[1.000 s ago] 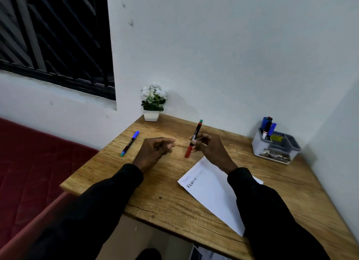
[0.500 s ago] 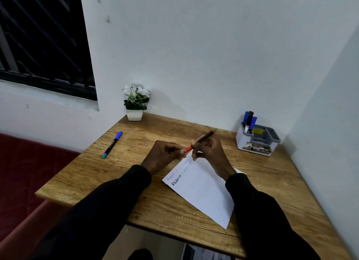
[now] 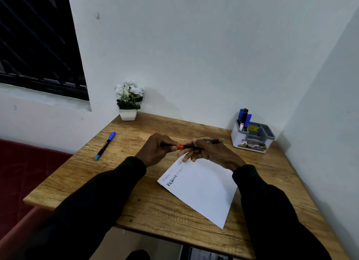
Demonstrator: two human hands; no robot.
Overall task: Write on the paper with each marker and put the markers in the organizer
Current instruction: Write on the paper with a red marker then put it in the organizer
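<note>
Grips with the left hand (image 3: pixel 157 149), fingers curled tight, the red end of a black marker with a red cap and green tail tip (image 3: pixel 188 147); pinches the barrel with the right hand (image 3: pixel 209 153), the remaining fingers (image 3: pixel 186 158) hanging looser toward the sheet. Holds the marker almost level, red end left, green tail right and slightly farther, just above the far corner of the white sheet of paper (image 3: pixel 200 190) with handwriting along its left edge. Cannot tell whether the lowest right fingertips touch the paper. Has at the far right of the light wooden table (image 3: pixel 87 182) a white and grey plastic organizer (image 3: pixel 252 141), with blue and black capped markers (image 3: pixel 244 117) upright in its tall left compartment. Has on the left, well apart from both hands, a blue-capped black marker (image 3: pixel 104 145) lying flat. Reaches both black-sleeved forearms in from the near edge, converging over the table's middle, both hands raised off the wood
</note>
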